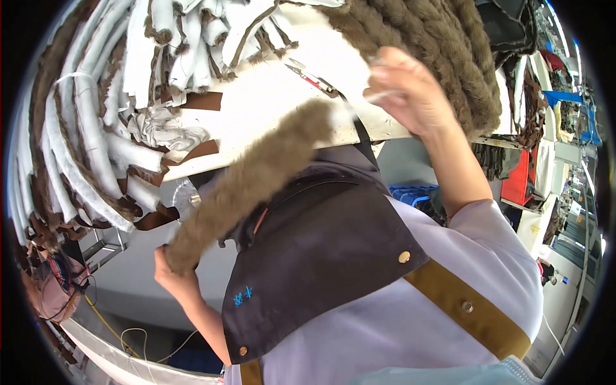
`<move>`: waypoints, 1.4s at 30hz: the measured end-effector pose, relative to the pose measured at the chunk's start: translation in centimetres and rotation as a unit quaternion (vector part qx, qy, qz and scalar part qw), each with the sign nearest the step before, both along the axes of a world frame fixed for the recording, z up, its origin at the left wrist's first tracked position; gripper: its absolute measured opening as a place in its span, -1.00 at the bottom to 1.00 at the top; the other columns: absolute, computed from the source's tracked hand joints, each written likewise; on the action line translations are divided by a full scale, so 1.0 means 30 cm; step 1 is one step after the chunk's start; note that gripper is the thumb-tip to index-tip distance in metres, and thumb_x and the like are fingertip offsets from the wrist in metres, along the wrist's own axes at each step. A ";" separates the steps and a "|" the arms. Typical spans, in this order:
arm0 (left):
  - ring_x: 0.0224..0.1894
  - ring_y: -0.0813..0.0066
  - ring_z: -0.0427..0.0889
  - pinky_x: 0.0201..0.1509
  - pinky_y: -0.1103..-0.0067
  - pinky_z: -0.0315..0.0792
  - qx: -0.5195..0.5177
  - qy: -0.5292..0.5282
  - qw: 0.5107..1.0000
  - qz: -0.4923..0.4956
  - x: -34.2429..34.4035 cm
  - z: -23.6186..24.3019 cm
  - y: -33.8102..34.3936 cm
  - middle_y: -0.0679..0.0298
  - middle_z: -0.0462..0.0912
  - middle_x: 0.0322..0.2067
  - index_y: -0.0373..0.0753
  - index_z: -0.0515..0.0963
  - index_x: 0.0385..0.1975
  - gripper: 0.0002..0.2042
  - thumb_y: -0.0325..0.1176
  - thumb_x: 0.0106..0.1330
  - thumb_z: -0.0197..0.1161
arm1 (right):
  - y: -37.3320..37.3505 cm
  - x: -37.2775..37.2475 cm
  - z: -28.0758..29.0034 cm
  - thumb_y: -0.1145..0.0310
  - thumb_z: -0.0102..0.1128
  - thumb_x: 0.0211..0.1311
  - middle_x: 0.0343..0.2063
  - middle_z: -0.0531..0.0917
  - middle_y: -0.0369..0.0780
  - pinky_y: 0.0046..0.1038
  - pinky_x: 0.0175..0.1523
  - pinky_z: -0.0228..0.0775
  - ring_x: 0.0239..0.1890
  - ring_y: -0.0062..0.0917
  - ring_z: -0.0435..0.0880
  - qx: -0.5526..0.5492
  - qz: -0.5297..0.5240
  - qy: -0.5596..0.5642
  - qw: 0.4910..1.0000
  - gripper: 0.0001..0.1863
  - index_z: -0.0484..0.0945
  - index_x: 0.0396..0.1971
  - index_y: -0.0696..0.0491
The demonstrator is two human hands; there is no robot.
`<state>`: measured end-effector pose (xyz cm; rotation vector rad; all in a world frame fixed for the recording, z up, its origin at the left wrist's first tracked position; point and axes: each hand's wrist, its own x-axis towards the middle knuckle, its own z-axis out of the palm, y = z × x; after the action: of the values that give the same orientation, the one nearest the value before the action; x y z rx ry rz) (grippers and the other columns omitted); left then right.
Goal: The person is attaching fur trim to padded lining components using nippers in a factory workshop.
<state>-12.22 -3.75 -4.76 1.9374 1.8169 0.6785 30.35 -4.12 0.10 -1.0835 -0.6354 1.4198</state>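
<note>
From my end, the left hand [176, 273] is closed around the low end of a brown fur strip [240, 186]. Strip slants across the front of the dark apron [321, 244], its upper end over the table [256, 115] edge, white bit at the tip. Right hand [410, 90] is raised just beyond that tip, fingers curled in, blurred; I see something pale at them, can't tell if it's gripped. Red-handled snips [311, 78] lie on the table between white-backed strips [90, 122] left and a fur pile [430, 51] right.
</note>
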 end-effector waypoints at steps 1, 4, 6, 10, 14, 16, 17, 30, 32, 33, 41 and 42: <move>-0.51 0.09 0.51 -0.38 0.47 0.40 -0.017 0.017 1.000 -0.007 0.002 -0.024 0.010 0.02 0.50 -0.57 -0.37 0.40 -0.41 -0.82 -0.58 -0.09 0.10 | 0.007 -0.011 -0.048 0.42 0.07 0.12 -0.62 0.33 -0.46 -0.74 -0.45 0.12 -0.57 -0.80 0.29 0.008 0.016 -0.004 1.000 -0.90 0.33 -0.48 -0.03; -0.50 0.16 0.53 -0.36 0.51 0.39 -0.058 0.007 0.998 -0.019 0.091 -0.032 0.024 0.02 0.50 -0.58 -0.37 0.40 -0.44 -0.84 -0.59 -0.08 0.13 | 0.000 -0.081 -0.134 0.37 0.14 0.11 -0.20 0.37 -0.31 -0.65 -0.20 0.33 -0.19 -0.67 0.40 -0.020 0.077 -0.229 0.970 -0.71 0.36 -0.16 0.04; -0.49 0.23 0.54 -0.35 0.53 0.39 -0.075 0.009 0.997 -0.018 0.104 -0.036 0.022 0.01 0.50 -0.59 -0.38 0.40 -0.45 -0.86 -0.59 -0.05 0.10 | 0.007 -0.118 -0.167 0.39 0.16 0.09 -0.18 0.37 -0.28 -0.61 -0.18 0.35 -0.19 -0.64 0.42 0.021 0.063 -0.361 0.930 -0.67 0.35 -0.13 0.06; -0.46 0.11 0.57 -0.38 0.51 0.40 -0.098 0.004 0.995 -0.010 0.105 -0.031 0.017 0.01 0.52 -0.57 -0.37 0.40 -0.46 -0.84 -0.56 -0.07 0.18 | 0.061 -0.154 -0.203 0.45 0.22 0.01 -0.11 0.38 -0.18 -0.54 -0.18 0.40 -0.20 -0.56 0.45 0.095 0.040 -0.539 0.836 -0.54 0.33 -0.04 0.08; -0.43 0.10 0.60 -0.40 0.50 0.41 -0.066 -0.017 0.997 -0.036 0.129 -0.037 0.021 0.02 0.53 -0.56 -0.35 0.42 -0.45 -0.79 -0.56 -0.13 0.24 | 0.133 -0.182 -0.238 0.45 0.25 -0.01 -0.22 0.46 -0.19 -0.56 -0.21 0.42 -0.27 -0.55 0.49 0.091 0.048 -0.553 0.827 -0.59 0.42 -0.10 0.11; -0.40 0.05 0.58 -0.37 0.48 0.42 -0.083 -0.022 0.996 -0.038 0.156 -0.042 0.034 0.02 0.54 -0.55 -0.33 0.41 -0.47 -0.79 -0.59 -0.15 0.23 | 0.157 -0.178 -0.261 0.44 0.26 -0.01 -0.25 0.48 -0.20 -0.61 -0.21 0.43 -0.34 -0.58 0.51 0.101 -0.016 -0.531 0.841 -0.69 0.48 -0.22 0.17; -0.40 0.02 0.57 -0.36 0.47 0.42 -0.078 -0.016 0.996 -0.046 0.159 -0.055 0.036 0.02 0.53 -0.56 -0.33 0.41 -0.48 -0.79 -0.59 -0.16 0.23 | 0.172 -0.170 -0.301 0.33 0.29 -0.02 -0.36 0.50 -0.19 -0.60 -0.36 0.42 -0.45 -0.60 0.52 0.152 -0.068 -0.514 0.841 -0.67 0.50 -0.24 0.12; -0.32 0.04 0.54 -0.31 0.41 0.41 -0.132 -0.020 0.984 -0.119 0.170 -0.063 0.033 0.00 0.54 -0.41 -0.32 0.38 -0.32 -0.65 -0.51 -0.14 0.32 | 0.249 0.012 -0.208 0.41 0.21 0.06 -0.37 0.59 -0.32 -0.63 -0.20 0.35 -0.32 -0.72 0.52 -0.002 -0.182 -0.388 0.904 -0.86 0.52 -0.34 0.03; -0.46 0.39 0.54 -0.42 0.55 0.38 -0.185 -0.185 0.954 -0.148 0.148 -0.084 0.028 0.17 0.54 -0.50 -0.31 0.38 -0.22 -0.67 -0.44 0.02 0.29 | 0.264 0.236 -0.260 0.41 0.19 0.09 -0.31 0.57 -0.31 -0.62 -0.14 0.33 -0.22 -0.70 0.50 0.085 -0.191 -0.281 0.937 -0.80 0.47 -0.27 0.09; -0.46 0.39 0.54 -0.42 0.55 0.38 -0.187 -0.187 0.953 -0.146 0.134 -0.090 0.024 0.17 0.54 -0.50 -0.31 0.38 -0.22 -0.67 -0.44 0.02 0.29 | 0.272 0.277 -0.275 0.42 0.17 0.10 -0.26 0.55 -0.28 -0.61 -0.09 0.33 -0.16 -0.66 0.48 0.112 -0.192 -0.239 0.945 -0.77 0.44 -0.23 0.12; -0.53 0.64 0.37 -0.47 0.74 0.26 -0.283 -0.530 0.797 -0.057 0.179 0.012 -0.015 0.29 0.42 -0.53 -0.36 0.22 0.02 -0.64 -0.37 0.28 0.04 | 0.109 -0.176 -0.261 0.21 0.26 0.00 -0.16 0.42 -0.01 -0.40 -0.04 0.34 -0.15 -0.28 0.48 0.066 -0.004 -0.737 0.672 -0.41 0.30 -0.07 0.30; -0.52 0.62 0.38 -0.45 0.72 0.29 -0.244 -0.530 0.810 -0.062 0.199 0.035 -0.024 0.28 0.43 -0.52 -0.39 0.21 0.01 -0.63 -0.39 0.27 0.06 | 0.113 -0.183 -0.274 0.31 0.23 -0.02 -0.22 0.45 0.02 -0.31 -0.08 0.34 -0.22 -0.16 0.48 0.111 0.007 -0.784 0.611 -0.51 0.32 -0.13 0.28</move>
<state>-6.24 -4.48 -3.73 0.9492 0.9787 0.8791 24.85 -0.73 -8.13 -1.9499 -1.9510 -0.0519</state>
